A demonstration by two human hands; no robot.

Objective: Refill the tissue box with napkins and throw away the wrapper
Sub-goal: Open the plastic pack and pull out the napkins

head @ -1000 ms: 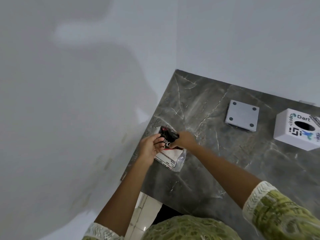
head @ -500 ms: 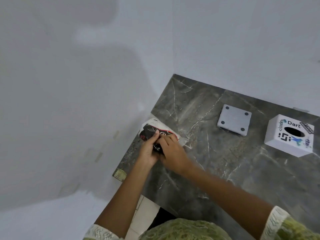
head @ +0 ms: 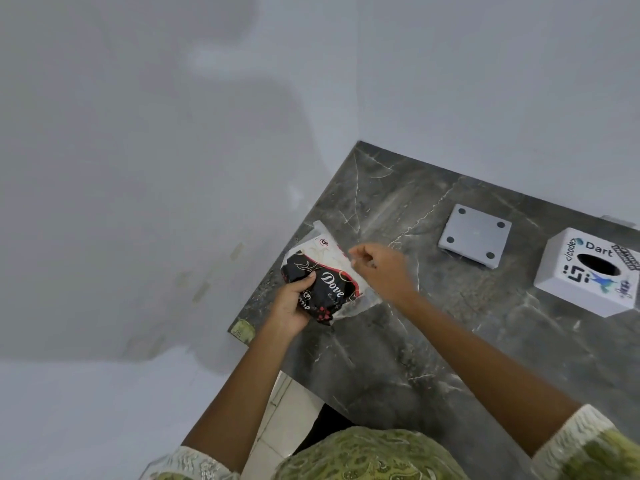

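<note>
A napkin pack (head: 323, 273) in a black, white and red "Dove" wrapper lies near the left edge of the dark marble table (head: 433, 341). My left hand (head: 294, 306) grips its near end. My right hand (head: 382, 271) is at the pack's right side, fingers pinched on the clear edge of the wrapper. The white tissue box (head: 588, 271), covered with stickers and with a dark oval slot on top, stands at the far right. Its flat grey lid or base plate (head: 474, 235) with four round feet lies between the pack and the box.
Pale walls meet at the corner behind the table. The table's left and near edges drop to a tiled floor (head: 287, 410). A small greenish label (head: 243, 330) sticks to the table's near-left corner. My green patterned clothing fills the bottom of the view.
The pack has been turned so its printed face shows. My right hand moved off the top of the pack to its right edge, while my left hand kept hold of the near end.
</note>
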